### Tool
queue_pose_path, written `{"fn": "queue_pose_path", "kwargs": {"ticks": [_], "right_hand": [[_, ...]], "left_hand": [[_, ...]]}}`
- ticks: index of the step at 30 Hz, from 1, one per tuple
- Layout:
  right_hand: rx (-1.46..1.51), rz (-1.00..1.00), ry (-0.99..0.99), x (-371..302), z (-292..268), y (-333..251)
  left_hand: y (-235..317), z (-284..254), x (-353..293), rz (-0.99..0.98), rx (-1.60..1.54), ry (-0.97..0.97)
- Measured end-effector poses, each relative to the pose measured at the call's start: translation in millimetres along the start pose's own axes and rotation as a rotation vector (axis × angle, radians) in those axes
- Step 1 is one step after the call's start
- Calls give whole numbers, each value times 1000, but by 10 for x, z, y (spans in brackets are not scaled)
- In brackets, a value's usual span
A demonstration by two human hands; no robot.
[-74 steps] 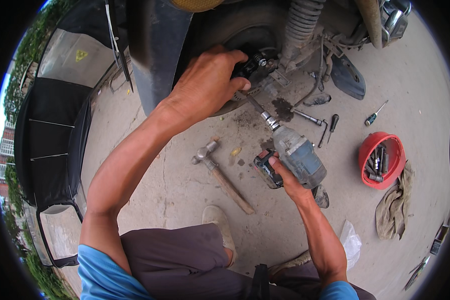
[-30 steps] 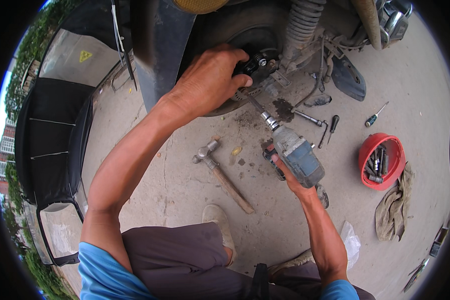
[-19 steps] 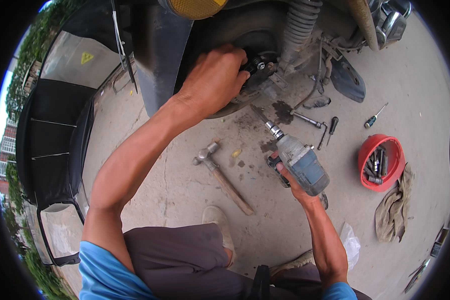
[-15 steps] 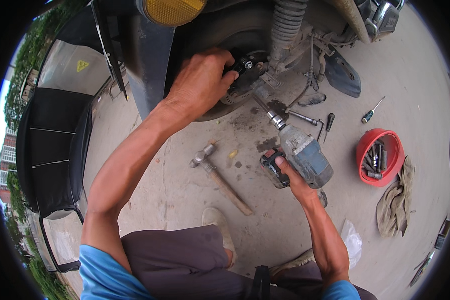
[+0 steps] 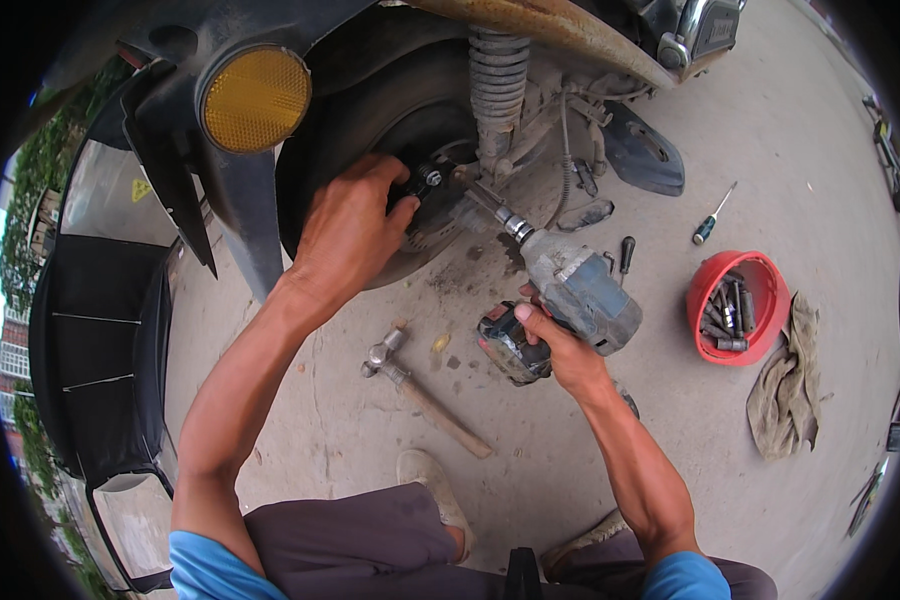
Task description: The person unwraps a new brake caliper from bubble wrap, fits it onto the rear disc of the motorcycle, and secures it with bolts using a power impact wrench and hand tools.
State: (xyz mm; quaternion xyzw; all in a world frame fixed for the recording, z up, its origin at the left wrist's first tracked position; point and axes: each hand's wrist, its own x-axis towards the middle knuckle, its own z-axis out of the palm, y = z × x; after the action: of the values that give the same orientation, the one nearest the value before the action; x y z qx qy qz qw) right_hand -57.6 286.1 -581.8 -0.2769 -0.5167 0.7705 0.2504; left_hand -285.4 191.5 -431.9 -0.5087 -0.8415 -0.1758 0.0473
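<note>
My right hand (image 5: 562, 350) is closed around the handle of a grey-blue cordless impact wrench (image 5: 585, 290), above its black battery. A shiny socket (image 5: 515, 225) with a long extension points up and left to the wheel hub. Whether its tip sits on a fastener cannot be made out. My left hand (image 5: 350, 225) is closed, thumb and fingers on a black part with a shiny bolt head (image 5: 430, 178), beside the drilled brake disc (image 5: 432, 236). The hand partly hides that part. Behind it is the dark tyre (image 5: 305, 190), with a coil-spring shock absorber (image 5: 498, 85) to its right.
On the concrete lie a wooden-handled hammer (image 5: 435, 408), a screwdriver (image 5: 710, 220), a black-handled tool (image 5: 626, 255) and a dark plastic cover (image 5: 640, 150). A red bowl-like container (image 5: 700, 315) holds several sockets, beside a rag (image 5: 782, 405). An amber reflector (image 5: 257, 100) hangs upper left.
The view has shifted, so the wheel and reflector appear lower and further left. The wrench's extension tip has come nearer the black part. Both hands keep their holds.
</note>
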Motion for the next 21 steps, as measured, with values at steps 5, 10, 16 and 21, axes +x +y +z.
{"fn": "queue_pose_path", "kwargs": {"ticks": [5,10,16,21], "right_hand": [[76,22,-39,31,-10,84],[89,76,-106,-12,-10,-197],[-273,-105,-107,125,-219,-204],[-664,-477,-119,220,-370,-256]], "left_hand": [[33,-5,7,-27,-13,4],[31,-32,-3,-36,-10,-9],[38,-18,13,16,21,14],[28,-3,21,38,26,22]]}}
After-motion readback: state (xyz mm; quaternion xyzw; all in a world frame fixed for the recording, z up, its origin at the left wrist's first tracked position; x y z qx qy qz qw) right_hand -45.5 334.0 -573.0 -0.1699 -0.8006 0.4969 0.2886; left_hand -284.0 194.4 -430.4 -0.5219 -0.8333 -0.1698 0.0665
